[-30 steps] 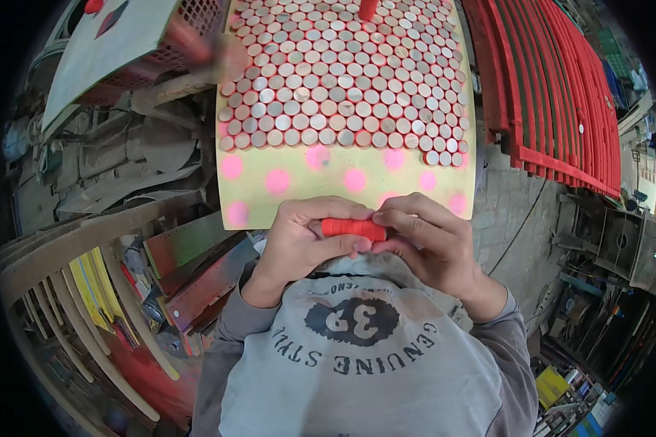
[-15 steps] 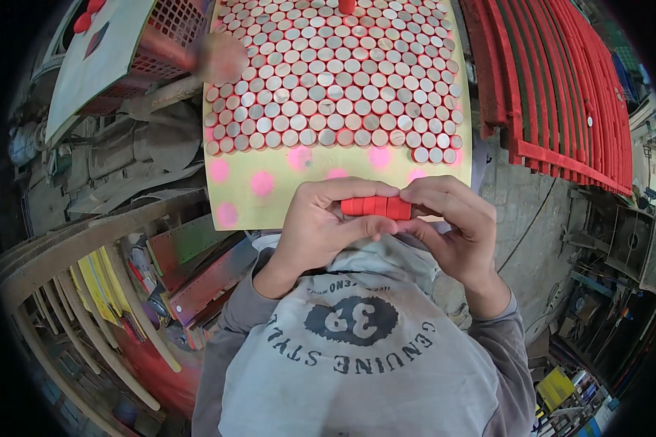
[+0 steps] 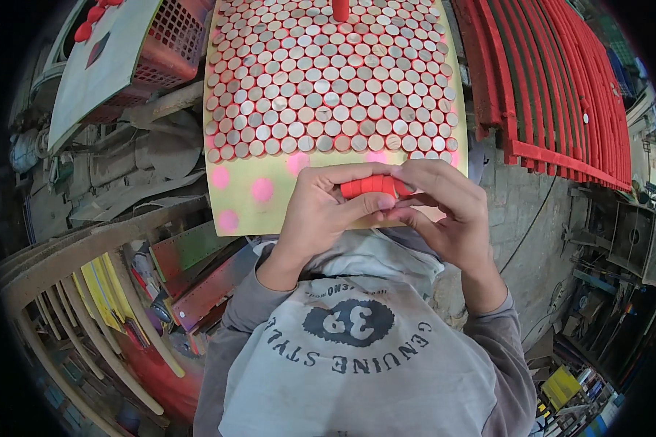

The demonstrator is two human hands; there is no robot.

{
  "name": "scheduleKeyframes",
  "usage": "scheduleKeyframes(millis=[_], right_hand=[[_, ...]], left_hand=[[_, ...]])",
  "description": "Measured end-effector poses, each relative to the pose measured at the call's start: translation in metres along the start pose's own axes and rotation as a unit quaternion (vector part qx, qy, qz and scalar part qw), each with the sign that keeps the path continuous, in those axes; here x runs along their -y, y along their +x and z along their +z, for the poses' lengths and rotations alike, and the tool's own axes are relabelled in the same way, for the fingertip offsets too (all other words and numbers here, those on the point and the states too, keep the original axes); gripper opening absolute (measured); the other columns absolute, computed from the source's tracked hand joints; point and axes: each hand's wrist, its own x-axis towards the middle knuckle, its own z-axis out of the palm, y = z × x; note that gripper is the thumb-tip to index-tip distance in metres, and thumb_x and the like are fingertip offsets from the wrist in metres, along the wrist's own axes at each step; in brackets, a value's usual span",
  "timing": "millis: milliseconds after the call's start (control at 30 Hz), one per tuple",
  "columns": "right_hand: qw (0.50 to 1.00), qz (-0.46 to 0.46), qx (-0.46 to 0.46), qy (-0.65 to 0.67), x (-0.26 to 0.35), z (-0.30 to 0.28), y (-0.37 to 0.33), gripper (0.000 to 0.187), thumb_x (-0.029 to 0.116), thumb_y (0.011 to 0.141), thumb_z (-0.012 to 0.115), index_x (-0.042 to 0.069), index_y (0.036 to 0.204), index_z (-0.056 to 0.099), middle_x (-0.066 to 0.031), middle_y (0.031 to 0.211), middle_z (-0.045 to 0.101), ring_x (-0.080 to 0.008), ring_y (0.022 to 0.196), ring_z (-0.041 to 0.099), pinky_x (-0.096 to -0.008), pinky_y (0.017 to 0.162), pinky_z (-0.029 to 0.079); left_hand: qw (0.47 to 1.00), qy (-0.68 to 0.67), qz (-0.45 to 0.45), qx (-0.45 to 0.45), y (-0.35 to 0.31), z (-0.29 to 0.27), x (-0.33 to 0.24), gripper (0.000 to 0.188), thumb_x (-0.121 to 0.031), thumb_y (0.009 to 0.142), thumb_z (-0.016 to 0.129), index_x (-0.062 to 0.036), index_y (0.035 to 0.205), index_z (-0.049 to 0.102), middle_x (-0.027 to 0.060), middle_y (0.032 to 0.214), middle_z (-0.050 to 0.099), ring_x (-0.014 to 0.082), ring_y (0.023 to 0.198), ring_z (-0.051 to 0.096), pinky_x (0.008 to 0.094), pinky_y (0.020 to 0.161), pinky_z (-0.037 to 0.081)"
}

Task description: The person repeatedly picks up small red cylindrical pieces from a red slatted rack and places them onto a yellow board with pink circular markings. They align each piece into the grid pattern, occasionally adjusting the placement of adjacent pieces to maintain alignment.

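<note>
A short row of red round discs, pressed face to face, lies between my hands above the near edge of the board. My left hand is closed round its left part, fingers behind and thumb in front. My right hand pinches a red disc at the right end, which looks tilted from the row; its fingers hide part of it. Beyond my hands a yellow board bears many discs with pale round faces and red sides, set in close rows. Pink round spots mark its near strip.
A red cylinder stands on the discs at the far edge. Red slatted frames are stacked at right. At left are a red plastic basket, a pale panel and curved wooden rails.
The right end of the red row has shifted: its last disc now tilts away under my right fingers. Both hands have moved slightly up. The blurred round shape at upper left is gone.
</note>
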Motion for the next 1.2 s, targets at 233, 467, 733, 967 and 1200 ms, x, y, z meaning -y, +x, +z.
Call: scheduleKeyframes(millis=[233,467,733,967,1200], right_hand=[[0.997,0.073,-0.021,0.0,-0.005,0.006,-0.001,0.036,-0.002,0.079,0.083,-0.001,0.114,0.075,-0.0076,0.11,0.074,-0.0086,0.083,0.065,-0.0193,0.069,0.055],[0.991,0.126,0.01,0.047,0.004,0.005,0.007,0.034,-0.002,0.082,0.081,-0.002,0.115,0.075,-0.013,0.111,0.075,-0.0105,0.083,0.069,-0.0231,0.069,0.06],[0.995,0.095,0.024,0.032,-0.008,0.013,0.009,0.026,0.002,0.083,0.081,-0.004,0.108,0.076,-0.0125,0.101,0.076,-0.0139,0.08,0.074,-0.0245,0.066,0.061],[0.981,0.164,0.067,0.076,-0.014,0.013,0.009,0.021,-0.001,0.084,0.079,-0.006,0.105,0.076,-0.0106,0.089,0.075,-0.0116,0.07,0.071,-0.0233,0.061,0.057],[0.96,0.234,0.096,0.119,-0.005,0.011,0.009,0.02,0.0,0.087,0.077,-0.006,0.106,0.076,-0.0084,0.086,0.074,-0.0095,0.069,0.07,-0.0228,0.061,0.056]], left_hand=[[0.999,0.004,0.042,0.0,0.002,-0.002,0.0,0.035,-0.008,0.099,0.066,0.0053,0.131,0.063,0.0083,0.106,0.071,0.0127,0.083,0.068,0.0254,0.079,0.056],[0.998,0.014,0.06,-0.034,0.004,-0.014,-0.002,0.037,0.001,0.09,0.075,0.0034,0.126,0.068,0.0083,0.103,0.073,0.0108,0.079,0.068,0.0239,0.072,0.057],[0.998,0.018,0.028,-0.055,-0.003,-0.019,0.005,0.033,-0.001,0.089,0.077,0.0065,0.121,0.07,0.0089,0.096,0.074,0.0107,0.08,0.069,0.0239,0.074,0.057],[1.0,0.029,-0.003,0.004,-0.005,-0.028,0.009,0.029,-0.008,0.096,0.072,0.0077,0.121,0.07,0.0084,0.094,0.075,0.0097,0.078,0.069,0.0237,0.075,0.056],[0.999,0.024,-0.018,0.031,-0.007,-0.03,0.019,0.027,-0.012,0.1,0.068,0.0059,0.12,0.071,0.0061,0.091,0.074,0.0081,0.076,0.067,0.0226,0.074,0.056]])
